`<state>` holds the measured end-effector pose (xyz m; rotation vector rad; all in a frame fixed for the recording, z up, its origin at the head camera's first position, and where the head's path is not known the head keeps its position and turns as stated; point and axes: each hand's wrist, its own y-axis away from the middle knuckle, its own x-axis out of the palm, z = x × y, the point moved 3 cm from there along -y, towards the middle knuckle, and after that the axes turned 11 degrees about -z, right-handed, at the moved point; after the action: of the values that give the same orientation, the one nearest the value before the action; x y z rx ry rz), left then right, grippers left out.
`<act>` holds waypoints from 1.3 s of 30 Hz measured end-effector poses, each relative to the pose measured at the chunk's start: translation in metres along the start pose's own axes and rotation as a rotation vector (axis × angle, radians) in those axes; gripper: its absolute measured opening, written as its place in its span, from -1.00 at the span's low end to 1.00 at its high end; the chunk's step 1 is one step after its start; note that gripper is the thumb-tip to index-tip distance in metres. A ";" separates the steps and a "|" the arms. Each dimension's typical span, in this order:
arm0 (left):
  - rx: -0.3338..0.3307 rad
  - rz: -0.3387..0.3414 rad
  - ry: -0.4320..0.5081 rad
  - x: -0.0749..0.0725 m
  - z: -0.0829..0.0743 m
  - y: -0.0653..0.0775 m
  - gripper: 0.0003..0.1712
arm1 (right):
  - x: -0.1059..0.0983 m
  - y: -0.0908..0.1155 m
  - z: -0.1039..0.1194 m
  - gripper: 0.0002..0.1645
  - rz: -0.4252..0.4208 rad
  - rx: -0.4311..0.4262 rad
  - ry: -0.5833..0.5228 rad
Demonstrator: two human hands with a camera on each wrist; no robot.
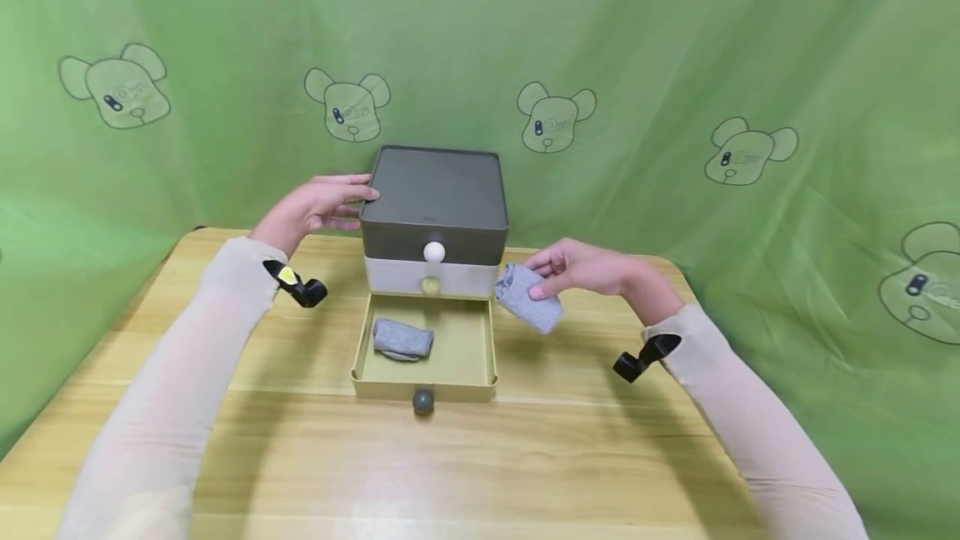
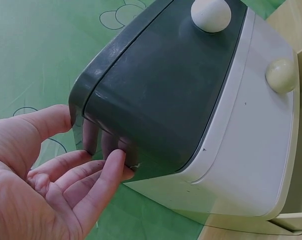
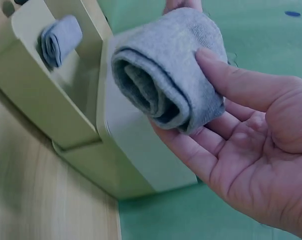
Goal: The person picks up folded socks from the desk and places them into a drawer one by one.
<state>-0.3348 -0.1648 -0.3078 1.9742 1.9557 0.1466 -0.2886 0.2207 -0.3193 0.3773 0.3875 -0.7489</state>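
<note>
My right hand [image 1: 581,267] pinches a rolled grey sock [image 1: 528,298] between thumb and fingers, just right of the small drawer cabinet [image 1: 442,190]. In the right wrist view the held sock [image 3: 168,65] shows its spiral end. A second rolled grey sock [image 1: 402,339] lies in the left part of the pulled-out bottom drawer [image 1: 459,357]. At the cabinet's left side, my left hand [image 1: 322,202] rests its thumb at the top edge. Its fingers [image 2: 108,182] extend along the dark side wall in the left wrist view.
Above the beige drawer, the white middle drawer [image 1: 397,275] and dark top drawer [image 1: 393,244] are closed, each with a round knob. The cabinet stands on a wooden table [image 1: 450,473]. A green curtain [image 1: 465,23] with bear outlines hangs behind.
</note>
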 end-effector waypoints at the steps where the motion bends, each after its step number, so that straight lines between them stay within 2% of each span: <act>1: -0.002 0.002 0.003 0.000 0.001 0.000 -0.18 | 0.004 -0.002 0.002 -0.46 0.006 -0.004 -0.003; 10: -0.003 0.002 0.005 -0.001 0.002 0.000 -0.16 | 0.041 -0.026 0.017 -0.51 0.067 -0.052 0.023; 20: 0.002 0.017 -0.005 0.001 0.004 0.000 -0.17 | 0.072 -0.043 0.022 -0.63 0.057 -0.047 0.253; 24: 0.005 0.011 -0.003 0.001 0.003 -0.001 -0.17 | 0.081 -0.054 0.021 -0.71 0.016 -0.002 0.350; 29: -0.005 0.000 0.022 0.001 0.002 0.000 -0.18 | 0.089 -0.062 0.021 -0.73 -0.049 0.068 0.389; 34: -0.007 0.005 0.016 0.002 0.004 0.001 -0.19 | 0.092 -0.068 0.014 -0.74 -0.070 0.079 0.393; 39: -0.004 0.004 0.019 0.000 0.001 0.002 -0.18 | 0.094 -0.075 0.013 -0.83 -0.065 0.055 0.437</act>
<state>-0.3330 -0.1645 -0.3077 1.9816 1.9615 0.1708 -0.2767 0.1100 -0.3661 0.5851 0.7944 -0.7400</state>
